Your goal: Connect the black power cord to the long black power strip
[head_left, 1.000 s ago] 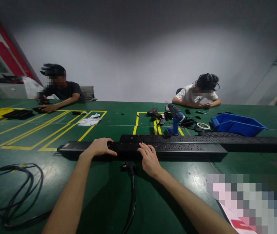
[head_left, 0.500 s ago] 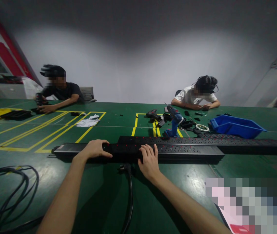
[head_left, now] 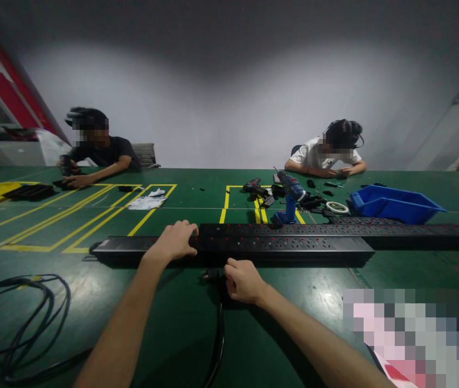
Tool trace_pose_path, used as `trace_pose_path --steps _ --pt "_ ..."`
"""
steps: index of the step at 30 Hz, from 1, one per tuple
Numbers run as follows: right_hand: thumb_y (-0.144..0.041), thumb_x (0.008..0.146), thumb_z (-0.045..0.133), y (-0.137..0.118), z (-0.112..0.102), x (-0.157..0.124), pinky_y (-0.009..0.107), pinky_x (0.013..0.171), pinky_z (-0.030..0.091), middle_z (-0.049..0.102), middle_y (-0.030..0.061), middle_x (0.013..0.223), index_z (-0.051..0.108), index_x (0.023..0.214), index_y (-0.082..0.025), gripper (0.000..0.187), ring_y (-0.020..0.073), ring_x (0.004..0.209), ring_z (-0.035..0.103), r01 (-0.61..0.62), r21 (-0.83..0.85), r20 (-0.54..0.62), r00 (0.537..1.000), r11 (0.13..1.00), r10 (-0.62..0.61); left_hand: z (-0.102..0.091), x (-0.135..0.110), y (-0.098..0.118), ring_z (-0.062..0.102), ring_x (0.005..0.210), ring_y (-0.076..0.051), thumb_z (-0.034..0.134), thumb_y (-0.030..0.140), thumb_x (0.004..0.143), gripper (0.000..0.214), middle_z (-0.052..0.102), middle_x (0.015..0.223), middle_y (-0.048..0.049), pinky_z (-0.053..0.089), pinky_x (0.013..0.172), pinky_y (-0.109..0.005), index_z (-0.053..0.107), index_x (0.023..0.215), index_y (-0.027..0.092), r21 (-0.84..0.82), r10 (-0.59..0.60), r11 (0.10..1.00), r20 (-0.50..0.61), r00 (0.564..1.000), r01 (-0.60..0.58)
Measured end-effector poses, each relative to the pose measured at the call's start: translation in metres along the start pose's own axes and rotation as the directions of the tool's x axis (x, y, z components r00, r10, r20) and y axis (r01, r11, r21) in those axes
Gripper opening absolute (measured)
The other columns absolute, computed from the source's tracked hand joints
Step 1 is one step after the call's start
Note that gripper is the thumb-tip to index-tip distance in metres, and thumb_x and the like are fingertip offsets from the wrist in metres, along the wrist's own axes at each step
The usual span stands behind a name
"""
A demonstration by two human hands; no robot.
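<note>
A long black power strip [head_left: 314, 247] with rows of sockets and small red lights lies across the green table. My left hand [head_left: 176, 241] spans it left of its middle, thumb on the near side and curved fingers toward the far side. Below the strip's near edge, my right hand [head_left: 243, 281] is closed, its fingers curled beside a black power plug [head_left: 210, 276]. Whatever those fingers may hold is hidden. From the plug a thick black cable [head_left: 219, 339] runs toward me. A second power strip [head_left: 423, 235] lies just behind the first and extends right.
Coiled black cable [head_left: 37, 318] lies at left. Behind the strips stand a blue cordless drill [head_left: 290, 196], a tape roll [head_left: 336, 207], loose black parts and a blue bin [head_left: 395, 203]. White papers [head_left: 147, 201] lie farther left. Two people sit working across the table.
My right hand has come off the strip, moving down toward me and closing beside the plug. My left hand has slid right along the strip. The view has shifted slightly.
</note>
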State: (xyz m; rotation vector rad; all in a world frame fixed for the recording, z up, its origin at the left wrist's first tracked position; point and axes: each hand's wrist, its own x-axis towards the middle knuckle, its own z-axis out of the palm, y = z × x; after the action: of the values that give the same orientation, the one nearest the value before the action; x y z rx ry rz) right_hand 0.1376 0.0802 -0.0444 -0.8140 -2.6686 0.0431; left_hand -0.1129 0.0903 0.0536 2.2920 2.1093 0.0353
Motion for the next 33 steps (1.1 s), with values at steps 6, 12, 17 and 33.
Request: trace_pose_path --steps 6,12,17,33 --pt "-0.02 0.07 0.054 -0.001 -0.007 0.0 0.027 0.052 0.025 0.06 0.0014 0.08 0.056 0.072 -0.018 0.003 0.0126 0.06 0.05 -0.051 0.042 0.092 0.995 0.998 0.047 -0.006 -0.015 0.044 0.065 0.09 -0.028 0.077 0.03 0.057 0.037 0.07 0.096 -0.006 0.047 0.074 -0.036 0.064 0.091 0.025 -0.032 0.053 0.998 0.139 0.989 -0.049" --pt "-0.017 0.068 0.055 0.0 -0.012 0.0 0.026 0.054 0.028 0.06 0.0012 0.077 0.057 0.071 -0.019 0.003 0.014 0.066 0.055 -0.133 0.063 0.098 0.987 0.989 0.127 0.014 -0.016 0.064 0.069 0.088 -0.032 0.082 0.028 0.043 0.052 0.073 0.09 -0.0071 0.051 0.072 -0.036 0.069 0.093 0.025 -0.04 0.049 0.998 0.229 0.972 -0.041" --pt "-0.018 0.068 0.056 0.0 -0.01 0.001 0.026 0.054 0.027 0.062 0.0015 0.077 0.058 0.07 -0.019 0.003 0.0148 0.066 0.055 -0.16 0.067 0.098 0.983 0.985 0.153 0.024 -0.01 0.079 0.07 0.089 -0.035 0.084 0.024 0.037 0.056 0.074 0.094 -0.0115 0.053 0.074 -0.04 0.071 0.092 0.024 -0.006 0.076 0.997 0.295 0.952 -0.078" --pt "-0.014 0.069 0.054 0.001 -0.006 0.001 0.024 0.058 0.032 0.065 0.0023 0.079 0.057 0.068 -0.019 0.005 0.0144 0.065 0.055 -0.175 0.096 0.099 0.981 0.98 0.165 -0.006 -0.003 0.062 0.06 0.113 -0.023 0.059 0.02 0.074 0.045 0.067 0.123 -0.001 0.044 0.102 -0.034 0.065 0.118 0.028 -0.424 0.313 0.85 -0.067 0.947 -0.311"
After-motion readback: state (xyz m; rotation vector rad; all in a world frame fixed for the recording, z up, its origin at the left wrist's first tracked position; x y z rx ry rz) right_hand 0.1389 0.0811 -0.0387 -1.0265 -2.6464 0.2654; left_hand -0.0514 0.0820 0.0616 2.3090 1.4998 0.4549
